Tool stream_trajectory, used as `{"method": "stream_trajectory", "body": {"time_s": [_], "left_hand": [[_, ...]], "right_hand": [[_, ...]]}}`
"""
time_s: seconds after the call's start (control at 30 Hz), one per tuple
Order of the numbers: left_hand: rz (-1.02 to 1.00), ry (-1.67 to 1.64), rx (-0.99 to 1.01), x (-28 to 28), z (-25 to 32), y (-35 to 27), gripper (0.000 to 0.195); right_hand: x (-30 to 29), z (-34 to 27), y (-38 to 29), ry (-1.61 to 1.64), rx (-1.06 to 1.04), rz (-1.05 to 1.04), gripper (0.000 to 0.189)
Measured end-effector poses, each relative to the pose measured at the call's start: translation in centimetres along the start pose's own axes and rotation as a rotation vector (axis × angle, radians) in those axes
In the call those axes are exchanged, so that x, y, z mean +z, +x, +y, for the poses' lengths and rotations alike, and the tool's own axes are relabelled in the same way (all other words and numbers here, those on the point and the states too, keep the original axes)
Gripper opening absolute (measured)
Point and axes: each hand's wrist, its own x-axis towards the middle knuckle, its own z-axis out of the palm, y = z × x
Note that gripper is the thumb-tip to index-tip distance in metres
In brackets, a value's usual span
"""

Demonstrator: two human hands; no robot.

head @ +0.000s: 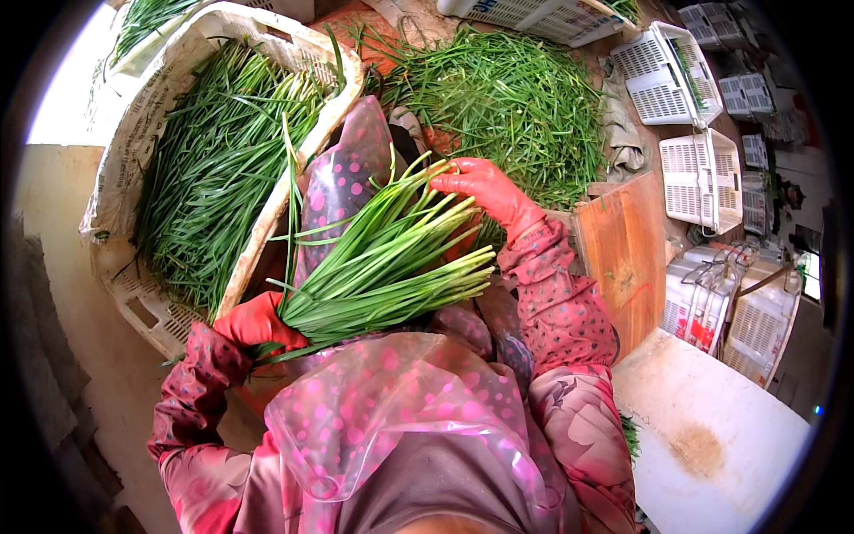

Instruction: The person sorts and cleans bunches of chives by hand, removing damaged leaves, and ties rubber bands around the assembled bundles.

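Note:
My left hand (pixel 260 323), in a red rubber glove, is closed around the leafy end of a bunch of garlic chives (pixel 373 267). The bunch lies across my lap over a clear plastic apron (pixel 393 380) with pink dots, its pale stem ends fanned out to the right. At the upper stems is my right hand (pixel 490 190), gloved in red too, with its thumb and fingertips at the tip of a few stalks. Whether those fingers pinch a stalk is hard to make out. Left of my lap stands a white plastic crate (pixel 257 257) filled with more chives (pixel 220 180).
A heap of loose green leaves (pixel 514 113) covers the floor ahead. A wooden board (pixel 624 260) stands right of my arm, beside a white panel (pixel 714 420). Perforated white crates (pixel 700 177) line the right side, several of them stacked. Another crate (pixel 540 20) stands at the top.

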Motion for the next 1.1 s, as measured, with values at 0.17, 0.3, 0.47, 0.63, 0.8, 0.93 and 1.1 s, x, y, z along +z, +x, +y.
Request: {"method": "stream_trajectory", "body": {"time_s": [0.17, 0.3, 0.47, 0.63, 0.8, 0.93, 1.1], "left_hand": [[-0.004, 0.018, -0.003, 0.0, 0.0, -0.1, 0.036], [-0.03, -0.001, -0.032, -0.3, -0.1, 0.0, 0.033], [-0.046, -0.018, -0.046, -0.3, 0.5, 0.1, 0.033], [-0.035, -0.054, -0.045, -0.2, 0.4, -0.2, 0.034], [-0.017, -0.012, -0.064, 0.1, 1.0, -0.1, 0.035], [0.004, 0.021, -0.031, 0.3, 0.6, -0.1, 0.036], [-0.017, 0.028, -0.07, 0.1, 1.4, 0.2, 0.036]], "right_hand": [[1.4, -0.1, -1.0, -0.128, 0.096, -0.15, 0.021], [1.5, 0.8, -0.9, -0.071, 0.06, -0.115, 0.025], [1.6, 1.0, 1.6, -0.107, -0.191, -0.141, 0.026], [0.7, 1.7, 0.1, 0.243, 0.0, 0.119, 0.022], [-8.2, -0.4, -1.7, -0.844, 0.166, 0.578, 0.026], [0.9, -6.2, 1.1, -0.97, -0.247, 0.177, 0.035], [6.4, -2.5, 4.0, -1.066, -0.323, 0.02, 0.031]]}}
